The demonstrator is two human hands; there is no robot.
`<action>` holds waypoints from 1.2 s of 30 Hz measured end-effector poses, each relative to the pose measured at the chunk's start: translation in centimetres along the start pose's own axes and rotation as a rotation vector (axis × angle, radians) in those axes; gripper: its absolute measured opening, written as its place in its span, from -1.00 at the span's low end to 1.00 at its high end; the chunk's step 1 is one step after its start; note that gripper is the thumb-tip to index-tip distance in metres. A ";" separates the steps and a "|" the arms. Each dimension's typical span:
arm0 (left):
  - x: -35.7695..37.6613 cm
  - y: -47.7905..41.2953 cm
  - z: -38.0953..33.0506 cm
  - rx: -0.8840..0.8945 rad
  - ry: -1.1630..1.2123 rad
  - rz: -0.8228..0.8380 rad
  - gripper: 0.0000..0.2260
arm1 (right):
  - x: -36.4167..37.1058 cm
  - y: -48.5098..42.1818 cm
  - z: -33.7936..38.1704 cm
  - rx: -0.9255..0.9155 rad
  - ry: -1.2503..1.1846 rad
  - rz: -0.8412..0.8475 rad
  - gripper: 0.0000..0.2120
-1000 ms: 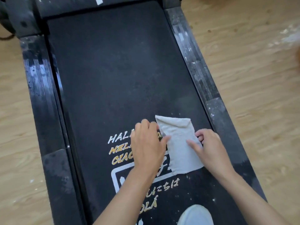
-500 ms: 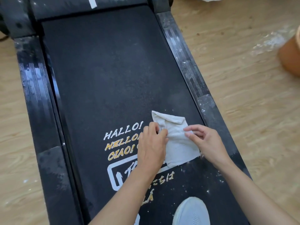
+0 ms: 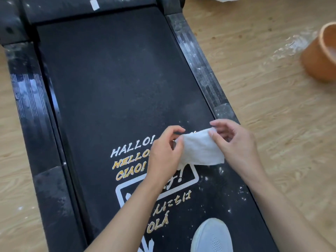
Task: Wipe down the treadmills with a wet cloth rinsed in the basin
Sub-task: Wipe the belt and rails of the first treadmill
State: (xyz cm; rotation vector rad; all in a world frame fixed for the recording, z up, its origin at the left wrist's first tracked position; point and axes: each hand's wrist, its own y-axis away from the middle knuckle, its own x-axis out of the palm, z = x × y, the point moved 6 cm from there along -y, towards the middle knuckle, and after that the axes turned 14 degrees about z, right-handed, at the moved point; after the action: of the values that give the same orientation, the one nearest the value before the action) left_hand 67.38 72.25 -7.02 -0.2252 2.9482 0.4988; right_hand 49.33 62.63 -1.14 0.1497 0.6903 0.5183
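A folded white cloth (image 3: pixel 201 150) is lifted a little off the black treadmill belt (image 3: pixel 116 79), just right of the printed greetings. My left hand (image 3: pixel 166 151) pinches its left edge. My right hand (image 3: pixel 236 142) pinches its upper right corner. The belt near the cloth carries white specks. An orange basin (image 3: pixel 321 53) stands on the wooden floor at the right edge, partly cut off.
Dusty black side rails (image 3: pixel 198 57) run along both sides of the belt. A white shoe (image 3: pixel 212 237) stands on the belt at the bottom. Wet streaks mark the floor (image 3: pixel 291 46) beside the basin. Something white lies at the top edge.
The cloth lay flat on the belt under both hands; now both hands have picked it up and hold it by its edges. The view has shifted, bringing the basin in.
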 end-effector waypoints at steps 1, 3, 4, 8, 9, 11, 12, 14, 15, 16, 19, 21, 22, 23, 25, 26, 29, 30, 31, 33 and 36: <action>-0.3 -0.6 0.6 -0.036 -0.049 0.003 -0.74 | 0.7 -0.6 0.0 -0.032 0.112 0.005 -0.64; -1.3 -1.5 1.4 -0.058 -0.195 -0.055 -0.65 | 2.6 -1.1 -0.2 -0.090 0.365 0.042 -0.52; -2.1 -1.7 1.6 -0.055 -0.230 -0.111 -0.65 | 3.8 -1.0 -0.4 -0.123 0.430 0.067 -0.52; -6.4 -1.0 2.4 -0.057 -0.192 -0.312 -0.68 | 10.0 -0.6 -2.2 -0.272 0.521 0.249 -0.50; -7.7 -0.5 2.6 -0.054 -0.208 -0.354 -0.69 | 11.5 -0.9 -2.8 -0.288 0.580 0.289 -0.46; -10.9 0.8 3.1 -0.069 -0.253 -0.451 -0.70 | 13.5 -2.2 -3.3 -0.289 0.750 0.305 -0.38; -12.6 1.6 3.4 -0.089 -0.288 -0.500 -0.70 | 13.9 -3.1 -3.1 -0.285 0.815 0.294 -0.35; -16.3 3.3 4.1 -0.132 -0.383 -0.597 -0.70 | 14.1 -6.8 -2.0 -0.274 0.848 0.284 -0.26; -18.1 4.1 4.6 -0.155 -0.440 -0.631 -0.69 | 13.9 -9.5 -1.0 -0.269 0.844 0.270 -0.23; -19.5 4.8 5.1 -0.180 -0.500 -0.650 -0.68 | 13.6 -12.8 0.1 -0.257 0.850 0.251 -0.23; -22.1 5.4 6.8 -0.254 -0.662 -0.601 -0.60 | 12.4 -22.9 3.9 -0.171 0.844 0.258 -0.30; -22.9 5.1 7.8 -0.340 -0.746 -0.518 -0.51 | 12.1 -26.5 5.6 -0.160 0.848 0.304 -0.34; -23.2 4.8 8.2 -0.392 -0.767 -0.483 -0.47 | 11.9 -27.0 6.0 -0.169 0.861 0.318 -0.36; -23.5 4.4 8.3 -0.444 -0.767 -0.453 -0.43 | 11.5 -26.5 5.8 -0.189 0.871 0.331 -0.38; -23.4 3.0 8.1 -0.533 -0.740 -0.379 -0.38 | 10.5 -23.4 4.3 -0.266 0.851 0.365 -0.43; -23.0 1.9 7.8 -0.550 -0.747 -0.328 -0.36 | 10.0 -20.8 2.8 -0.299 0.836 0.387 -0.44; -19.9 -2.0 5.9 -0.455 -0.845 -0.122 -0.31 | 8.6 -9.1 -3.5 -0.343 0.842 0.464 -0.41; -18.5 -3.1 5.3 -0.413 -0.854 -0.055 -0.29 | 8.3 -4.4 -6.0 -0.337 0.864 0.466 -0.40; -17.0 -3.9 4.9 -0.386 -0.845 0.005 -0.27 | 8.0 0.3 -8.4 -0.310 0.881 0.462 -0.39; -14.4 -4.4 4.7 -0.365 -0.840 0.097 -0.22 | 7.6 7.3 -11.8 -0.255 0.918 0.452 -0.33; -11.1 -3.1 5.0 -0.313 -0.912 0.154 -0.19 | 8.5 6.2 -11.8 -0.225 0.976 0.421 -0.23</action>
State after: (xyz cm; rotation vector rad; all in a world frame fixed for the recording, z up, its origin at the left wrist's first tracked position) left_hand 79.34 72.41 -10.80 0.1670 1.9988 0.8137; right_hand 44.83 71.80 -13.16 -0.1978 1.5568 1.0898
